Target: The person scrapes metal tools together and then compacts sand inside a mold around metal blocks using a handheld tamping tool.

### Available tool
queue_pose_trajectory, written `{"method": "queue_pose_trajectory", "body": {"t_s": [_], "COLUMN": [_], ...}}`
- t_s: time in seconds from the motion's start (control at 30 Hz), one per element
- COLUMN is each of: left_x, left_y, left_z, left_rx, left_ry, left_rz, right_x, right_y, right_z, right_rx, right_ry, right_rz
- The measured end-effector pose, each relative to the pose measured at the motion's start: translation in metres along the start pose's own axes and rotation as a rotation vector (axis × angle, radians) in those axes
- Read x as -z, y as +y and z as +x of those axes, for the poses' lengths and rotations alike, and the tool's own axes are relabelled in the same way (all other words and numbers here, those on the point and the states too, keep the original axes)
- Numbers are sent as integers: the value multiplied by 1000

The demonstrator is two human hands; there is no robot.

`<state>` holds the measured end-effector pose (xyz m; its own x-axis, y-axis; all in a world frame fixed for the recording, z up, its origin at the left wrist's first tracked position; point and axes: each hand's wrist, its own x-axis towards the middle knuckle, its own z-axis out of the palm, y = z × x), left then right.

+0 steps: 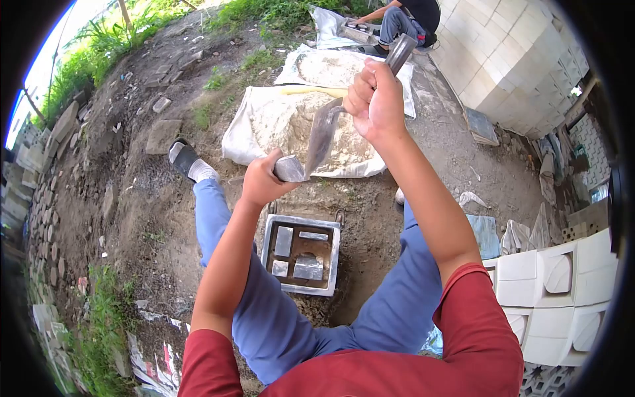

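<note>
My right hand is closed around the dark handle of a trowel, raised ahead of me with the butt of the handle pointing up and away. The blade hangs downward, tilted, its tip close to a small grey block that my left hand grips, thumb and fingers clamped on it; whether blade and block touch, I cannot tell. Both hands are up off the ground, the left one lower and nearer to me. Below them, between my spread legs, a grey square box sits on the dirt. Its rim is pale, and a loop stands at each of the two far corners. Inside are four grey pieces: a tall rectangle at far left, a thin bar at far right, a small piece at near left and a broader piece at near right, with brown material around them. Beyond the box, a heap of pale powder lies on a white sheet, just past the left hand; a second powder heap lies behind it. Farther off, another person sits low, an arm reaching to the left. White blocks are stacked at my right.
</note>
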<state>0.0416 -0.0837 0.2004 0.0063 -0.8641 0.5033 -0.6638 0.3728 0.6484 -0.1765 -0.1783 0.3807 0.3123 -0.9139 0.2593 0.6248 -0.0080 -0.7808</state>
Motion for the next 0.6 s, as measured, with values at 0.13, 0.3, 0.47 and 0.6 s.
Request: {"method": "queue_pose_trajectory", "body": {"t_s": [0.13, 0.3, 0.47, 0.6], "left_x": [-11, -15, -16, -23], "left_y": [2, 4, 10, 2], "left_z": [-2, -3, -6, -12], "left_rx": [-27, -44, 1, -27], "left_ry": [-55, -99, -141, -155], "left_rz": [-12, 38, -15, 12], "right_x": [-7, -14, -10, -2], "right_y": [-8, 1, 6, 11], "right_z": [8, 4, 2, -1], "right_rx": [36, -3, -16, -23], "right_ry": [-9, -19, -23, -4], "right_rz": [36, 13, 6, -21]}}
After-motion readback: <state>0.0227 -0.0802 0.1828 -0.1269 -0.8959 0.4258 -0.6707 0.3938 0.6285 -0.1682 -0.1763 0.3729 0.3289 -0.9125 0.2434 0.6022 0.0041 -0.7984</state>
